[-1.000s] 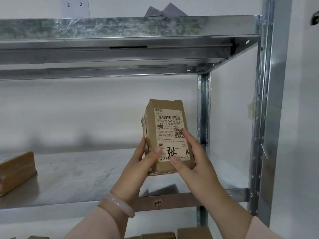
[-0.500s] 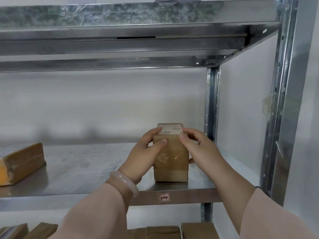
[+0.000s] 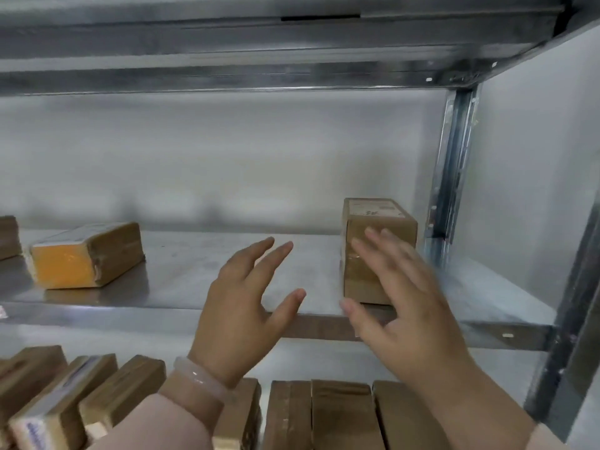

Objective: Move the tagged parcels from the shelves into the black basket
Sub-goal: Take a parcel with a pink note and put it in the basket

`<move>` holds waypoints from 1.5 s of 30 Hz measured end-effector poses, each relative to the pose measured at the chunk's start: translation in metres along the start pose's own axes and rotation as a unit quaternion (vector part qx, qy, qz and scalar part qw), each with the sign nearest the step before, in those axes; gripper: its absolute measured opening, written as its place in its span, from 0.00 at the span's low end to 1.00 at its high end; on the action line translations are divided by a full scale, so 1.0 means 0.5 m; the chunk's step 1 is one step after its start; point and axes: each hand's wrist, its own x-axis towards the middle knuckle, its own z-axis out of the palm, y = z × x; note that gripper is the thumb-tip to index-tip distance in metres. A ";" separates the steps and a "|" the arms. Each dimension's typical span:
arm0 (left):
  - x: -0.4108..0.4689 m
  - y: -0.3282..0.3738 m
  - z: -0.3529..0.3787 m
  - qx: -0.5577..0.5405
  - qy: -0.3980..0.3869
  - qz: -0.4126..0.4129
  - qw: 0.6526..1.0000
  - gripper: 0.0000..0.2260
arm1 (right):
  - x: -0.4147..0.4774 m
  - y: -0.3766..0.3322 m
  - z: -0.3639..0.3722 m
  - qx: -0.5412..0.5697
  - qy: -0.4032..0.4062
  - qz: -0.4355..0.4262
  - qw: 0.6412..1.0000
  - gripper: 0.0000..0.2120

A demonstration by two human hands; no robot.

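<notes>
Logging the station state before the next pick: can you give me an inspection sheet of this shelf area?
Surface: metal shelf, bare between the parcels.
Job's things: upright brown parcel at right; flat orange-faced parcel at left; black basket not in view.
Clutter: row of brown parcels on the level below.
Hands: left hand open, empty; right hand open, blurred, in front of the upright brown parcel.
Cables: nothing seen.
Surroundings: steel shelf post, pale wall.
</notes>
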 end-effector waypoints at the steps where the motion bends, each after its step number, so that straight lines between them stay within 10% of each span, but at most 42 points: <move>1: -0.024 -0.021 -0.015 0.015 0.007 0.008 1.000 0.26 | -0.014 -0.021 0.024 -0.001 -0.024 -0.007 1.000 0.29; 13: -0.382 -0.382 -0.362 0.210 -0.056 -0.158 0.963 0.27 | -0.115 -0.419 0.403 0.048 -0.336 -0.042 0.940 0.32; 26: -0.671 -0.669 -0.787 0.338 -0.023 -0.302 0.891 0.27 | -0.138 -0.903 0.767 0.196 -0.357 -0.145 0.902 0.36; 45: -0.650 -1.259 -1.014 0.385 -0.059 -0.400 0.829 0.28 | 0.115 -1.258 1.370 0.239 -0.375 -0.182 0.877 0.33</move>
